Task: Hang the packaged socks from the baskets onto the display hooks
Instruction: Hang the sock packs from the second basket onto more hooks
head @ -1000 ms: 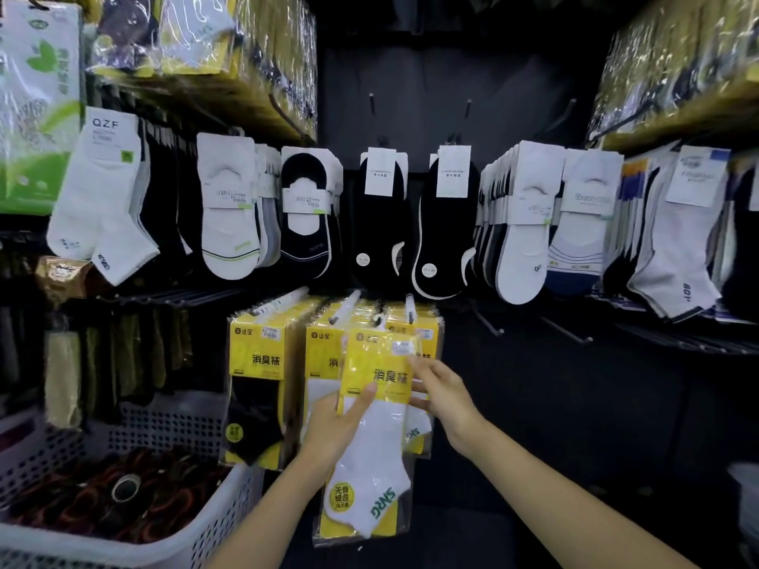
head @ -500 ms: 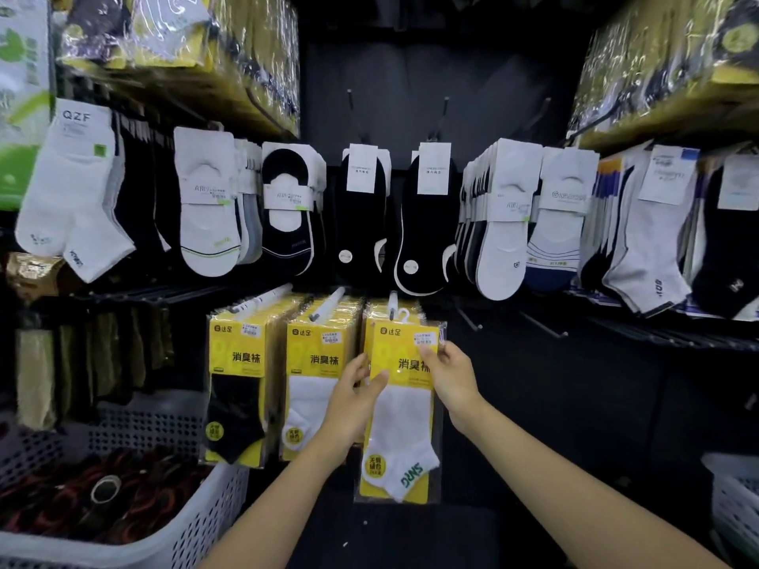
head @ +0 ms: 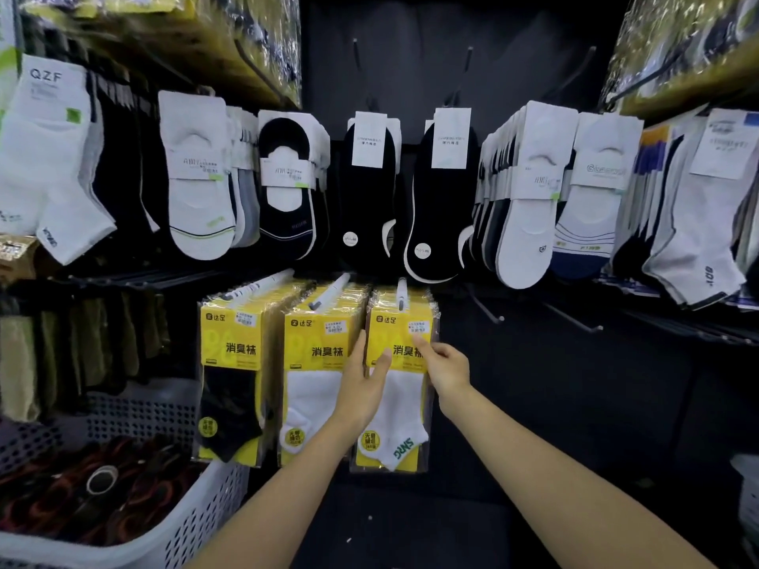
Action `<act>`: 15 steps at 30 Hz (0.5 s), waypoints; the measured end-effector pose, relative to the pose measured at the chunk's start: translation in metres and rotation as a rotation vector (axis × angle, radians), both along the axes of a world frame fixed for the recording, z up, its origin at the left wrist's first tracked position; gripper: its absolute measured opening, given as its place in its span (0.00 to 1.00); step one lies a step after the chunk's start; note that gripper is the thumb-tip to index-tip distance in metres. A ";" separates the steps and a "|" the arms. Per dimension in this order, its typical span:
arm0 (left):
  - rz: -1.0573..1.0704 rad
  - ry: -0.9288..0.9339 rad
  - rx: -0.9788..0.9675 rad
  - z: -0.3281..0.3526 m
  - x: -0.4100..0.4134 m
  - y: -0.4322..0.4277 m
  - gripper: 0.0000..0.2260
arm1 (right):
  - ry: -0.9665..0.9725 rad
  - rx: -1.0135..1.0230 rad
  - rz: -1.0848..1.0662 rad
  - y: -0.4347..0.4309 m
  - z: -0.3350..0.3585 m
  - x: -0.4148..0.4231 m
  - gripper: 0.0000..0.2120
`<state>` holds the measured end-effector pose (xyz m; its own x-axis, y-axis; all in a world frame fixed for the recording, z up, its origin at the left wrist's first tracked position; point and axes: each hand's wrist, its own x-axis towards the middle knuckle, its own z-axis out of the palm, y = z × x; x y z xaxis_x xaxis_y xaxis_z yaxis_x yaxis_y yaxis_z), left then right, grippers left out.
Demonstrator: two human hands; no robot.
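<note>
A person stands before a dark sock display. A yellow pack (head: 404, 404) with a white sock inside hangs at the front of the stack on the right hook (head: 401, 294), its top slipped over the white tip. Both hands are on it.

The left hand (head: 363, 386) lies against the pack's left side. Its fingers (head: 361, 342) are straight and run up along the left edge, and the thumb rests flat on the yellow front; nothing shows them closing round the pack. The right hand (head: 447, 365) grasps the pack's right edge: the thumb points up onto the front near the small white label, and the other fingers are curled at the edge.

Just left of this stack hangs a middle stack (head: 314, 363) of the same yellow packs with white socks. Left of that hangs a stack (head: 230, 363) with black socks.

A white perforated basket (head: 201, 523) stands at the lower left, below the left stack. It holds dark packets (head: 82, 490) in red and black; what they are is too blurred to tell. The rim of another white basket (head: 747, 486) shows at the right edge.

Above the yellow packs runs a row of loose socks on card labels (head: 369, 190), white and black, low-cut in the middle and ankle socks toward both sides. Two more hooks (head: 493, 316) stick out to the right of the yellow packs, on the dark back panel. Shiny yellow packets (head: 185, 30) crowd the top corners.
</note>
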<state>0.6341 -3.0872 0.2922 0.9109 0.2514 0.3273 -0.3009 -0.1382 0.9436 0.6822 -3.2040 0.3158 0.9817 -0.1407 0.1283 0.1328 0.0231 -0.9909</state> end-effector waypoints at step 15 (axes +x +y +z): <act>-0.024 0.269 0.058 -0.115 -0.074 -0.013 0.27 | 0.258 -0.142 0.156 -0.090 -0.121 -0.086 0.05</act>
<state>0.5601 -3.1002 0.1770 0.9724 0.2168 0.0859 -0.0441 -0.1906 0.9807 0.5966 -3.2936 0.1949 0.9927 0.0155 -0.1197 -0.1171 -0.1176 -0.9861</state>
